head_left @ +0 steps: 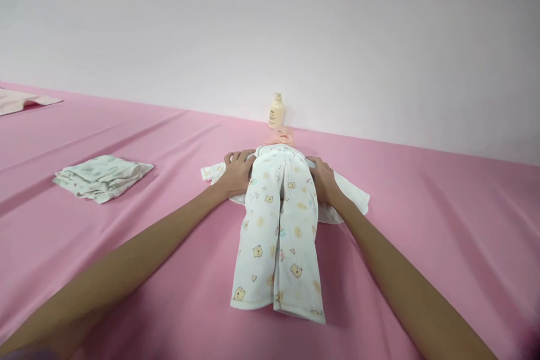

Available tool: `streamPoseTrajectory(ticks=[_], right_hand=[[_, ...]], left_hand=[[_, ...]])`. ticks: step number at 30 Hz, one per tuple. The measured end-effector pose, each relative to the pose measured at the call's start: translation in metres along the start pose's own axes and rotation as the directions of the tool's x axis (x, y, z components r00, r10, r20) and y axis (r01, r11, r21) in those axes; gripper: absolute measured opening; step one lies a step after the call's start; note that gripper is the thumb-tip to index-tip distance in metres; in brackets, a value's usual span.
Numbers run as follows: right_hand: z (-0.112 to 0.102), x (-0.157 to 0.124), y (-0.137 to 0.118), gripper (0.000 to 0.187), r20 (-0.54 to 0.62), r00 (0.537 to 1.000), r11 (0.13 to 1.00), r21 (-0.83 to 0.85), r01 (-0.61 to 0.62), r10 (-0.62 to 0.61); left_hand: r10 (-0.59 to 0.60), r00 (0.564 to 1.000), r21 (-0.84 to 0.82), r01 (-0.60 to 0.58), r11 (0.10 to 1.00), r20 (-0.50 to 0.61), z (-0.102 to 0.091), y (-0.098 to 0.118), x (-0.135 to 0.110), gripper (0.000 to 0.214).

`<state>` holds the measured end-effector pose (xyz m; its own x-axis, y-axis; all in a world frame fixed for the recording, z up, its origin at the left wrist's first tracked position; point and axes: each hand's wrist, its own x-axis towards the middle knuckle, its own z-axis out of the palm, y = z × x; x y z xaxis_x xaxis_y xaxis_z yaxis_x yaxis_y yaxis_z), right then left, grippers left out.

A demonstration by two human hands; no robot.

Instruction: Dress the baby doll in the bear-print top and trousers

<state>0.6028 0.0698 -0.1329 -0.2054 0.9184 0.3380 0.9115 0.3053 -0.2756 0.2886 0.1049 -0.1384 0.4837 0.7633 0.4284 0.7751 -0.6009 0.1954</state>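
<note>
A baby doll [285, 136] lies on its back with its head toward the wall. White baby trousers [261, 214], printed with small yellow bears, cover its front from the chest down, and the legs stretch toward me. My left hand [237, 173] is closed on the trousers' left side near the waistband, its thumb partly hidden. On the opposite side, my right hand [324, 180] grips the trousers at the same height, with some fingers behind the cloth. A white top [354, 194] spreads out under the doll, its sleeves reaching past both hands.
A folded printed cloth [103, 177] lies to the left on the pink sheet [169, 304]. Behind the doll's head, a cream pump bottle [277, 111] stands against the white wall [379, 67]. Pale pink fabric [21, 101] rests at the far left.
</note>
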Motion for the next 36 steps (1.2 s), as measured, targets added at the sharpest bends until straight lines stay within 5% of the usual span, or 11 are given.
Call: streamPoseTrajectory(ticks=[7, 36], right_hand=[[0.005, -0.001, -0.006, 0.041, -0.032, 0.994, 0.993, 0.048, -0.106, 0.107], [0.015, -0.007, -0.007, 0.034, -0.113, 0.992, 0.998, 0.034, -0.058, 0.062]], left_hand=[[-0.091, 0.996, 0.005, 0.091, 0.996, -0.007, 0.007, 0.008, -0.002, 0.055], [-0.154, 0.988, 0.070, 0.153, 0.986, 0.006, 0.004, 0.016, -0.001, 0.049]])
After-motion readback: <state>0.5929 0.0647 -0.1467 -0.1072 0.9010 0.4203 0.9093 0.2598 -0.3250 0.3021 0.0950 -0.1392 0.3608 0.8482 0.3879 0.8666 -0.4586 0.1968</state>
